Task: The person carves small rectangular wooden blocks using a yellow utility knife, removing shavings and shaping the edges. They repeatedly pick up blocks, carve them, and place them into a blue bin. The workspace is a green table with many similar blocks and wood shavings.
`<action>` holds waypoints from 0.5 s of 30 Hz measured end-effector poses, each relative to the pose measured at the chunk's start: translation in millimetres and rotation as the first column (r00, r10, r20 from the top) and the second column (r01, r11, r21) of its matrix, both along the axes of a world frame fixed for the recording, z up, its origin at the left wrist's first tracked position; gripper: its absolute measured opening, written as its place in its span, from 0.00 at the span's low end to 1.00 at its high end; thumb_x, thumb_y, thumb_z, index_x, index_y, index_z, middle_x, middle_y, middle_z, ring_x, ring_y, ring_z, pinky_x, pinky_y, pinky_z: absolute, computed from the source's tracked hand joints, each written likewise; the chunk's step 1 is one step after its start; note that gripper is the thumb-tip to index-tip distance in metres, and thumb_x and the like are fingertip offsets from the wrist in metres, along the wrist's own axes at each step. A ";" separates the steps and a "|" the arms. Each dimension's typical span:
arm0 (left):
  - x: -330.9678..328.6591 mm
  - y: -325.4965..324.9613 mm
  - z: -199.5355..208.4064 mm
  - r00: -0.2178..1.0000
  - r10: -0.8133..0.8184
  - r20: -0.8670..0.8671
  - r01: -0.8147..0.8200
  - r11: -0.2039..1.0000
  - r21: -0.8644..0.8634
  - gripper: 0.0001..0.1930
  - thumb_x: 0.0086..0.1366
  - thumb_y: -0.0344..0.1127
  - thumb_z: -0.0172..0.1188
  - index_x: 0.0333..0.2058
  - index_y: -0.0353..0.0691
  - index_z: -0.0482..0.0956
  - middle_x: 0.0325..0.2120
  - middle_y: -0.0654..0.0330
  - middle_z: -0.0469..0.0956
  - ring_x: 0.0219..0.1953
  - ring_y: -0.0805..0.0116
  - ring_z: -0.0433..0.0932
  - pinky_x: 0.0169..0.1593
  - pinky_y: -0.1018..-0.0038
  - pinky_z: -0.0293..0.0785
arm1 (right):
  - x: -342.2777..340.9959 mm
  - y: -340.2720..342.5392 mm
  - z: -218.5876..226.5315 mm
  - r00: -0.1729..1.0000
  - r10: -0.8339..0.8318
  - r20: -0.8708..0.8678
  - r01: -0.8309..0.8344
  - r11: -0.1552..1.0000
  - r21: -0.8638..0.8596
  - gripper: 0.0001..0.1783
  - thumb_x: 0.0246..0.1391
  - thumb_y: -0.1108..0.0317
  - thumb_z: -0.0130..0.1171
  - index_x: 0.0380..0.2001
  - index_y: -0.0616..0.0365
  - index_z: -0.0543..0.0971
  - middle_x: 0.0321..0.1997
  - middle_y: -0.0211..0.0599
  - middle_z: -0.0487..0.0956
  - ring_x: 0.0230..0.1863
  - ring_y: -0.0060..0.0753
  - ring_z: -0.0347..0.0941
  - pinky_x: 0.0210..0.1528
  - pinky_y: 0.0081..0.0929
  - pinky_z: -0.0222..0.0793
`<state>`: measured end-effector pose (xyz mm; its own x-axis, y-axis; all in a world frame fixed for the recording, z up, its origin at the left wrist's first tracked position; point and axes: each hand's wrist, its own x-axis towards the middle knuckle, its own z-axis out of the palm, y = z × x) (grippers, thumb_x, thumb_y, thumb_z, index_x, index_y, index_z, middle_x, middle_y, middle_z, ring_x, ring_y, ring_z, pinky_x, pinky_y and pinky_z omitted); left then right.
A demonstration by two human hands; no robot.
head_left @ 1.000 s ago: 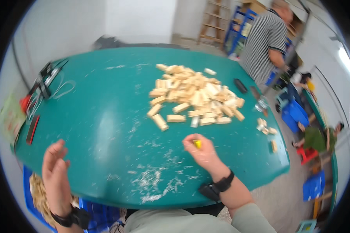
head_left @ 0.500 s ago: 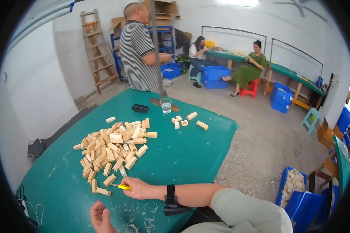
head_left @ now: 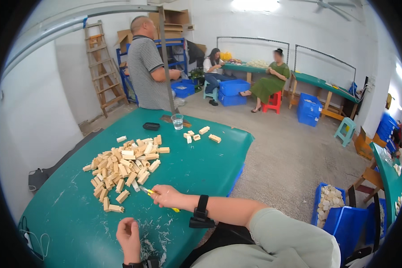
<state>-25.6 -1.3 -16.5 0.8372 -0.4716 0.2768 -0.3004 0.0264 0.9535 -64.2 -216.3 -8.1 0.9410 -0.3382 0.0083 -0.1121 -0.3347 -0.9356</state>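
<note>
My right hand (head_left: 166,196) is closed around a yellow-handled knife (head_left: 150,192). Its thin blade points up and left, toward the near right edge of a heap of small beige blocks (head_left: 120,167), beside a whitish block. The blocks are short and squared, with carved ends, and some show hollow. Lower left of the knife, my left hand (head_left: 128,236) hovers over the table with fingers half curled and nothing visible in them. Two blocks (head_left: 116,208) lie just beyond it. Pale shavings (head_left: 158,234) are scattered beside my left hand.
The green table (head_left: 201,169) also bears a clear cup of water (head_left: 177,121), a black tray (head_left: 151,126) and several separate blocks (head_left: 215,138). A person in a striped shirt (head_left: 145,73) stands at its far edge. Blue bins (head_left: 319,205) of pale pieces stand on the right.
The knife has turned in my right hand, its blade now pointing up and left. My left hand has moved up and right, its fingers more curled. The whole view has shifted slightly.
</note>
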 end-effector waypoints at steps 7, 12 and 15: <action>-19.3 -6.0 -5.8 0.907 -0.305 -0.292 0.284 0.952 -0.112 0.15 0.63 0.37 0.54 0.44 0.32 0.70 0.31 0.60 0.77 0.32 0.72 0.75 0.35 0.78 0.71 | -10.6 50.5 27.6 0.963 0.140 0.229 -0.197 0.948 0.250 0.17 0.59 0.56 0.46 0.36 0.60 0.72 0.32 0.36 0.78 0.32 0.23 0.72 0.34 0.24 0.67; -20.7 -8.6 -1.5 0.876 -0.398 -0.273 0.329 0.906 -0.265 0.13 0.63 0.36 0.55 0.41 0.33 0.71 0.30 0.61 0.77 0.31 0.74 0.75 0.34 0.79 0.70 | 1.7 74.7 13.0 0.941 0.165 0.294 -0.187 0.981 0.050 0.15 0.53 0.57 0.50 0.30 0.59 0.75 0.31 0.41 0.78 0.33 0.44 0.73 0.34 0.37 0.66; -15.8 -2.6 -8.5 0.879 -0.386 -0.281 0.307 0.908 -0.286 0.13 0.63 0.37 0.55 0.41 0.34 0.70 0.33 0.60 0.76 0.32 0.74 0.74 0.36 0.77 0.71 | -2.3 79.9 25.4 0.947 0.252 0.198 -0.250 0.968 -0.037 0.18 0.55 0.54 0.49 0.38 0.59 0.73 0.35 0.43 0.77 0.35 0.45 0.73 0.37 0.35 0.66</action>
<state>-41.3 -3.9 -25.0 0.6920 -0.7055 0.1529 0.0928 0.2971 0.9503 -66.5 -136.5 17.3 0.9742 -0.0899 0.2069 0.1655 -0.3382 -0.9264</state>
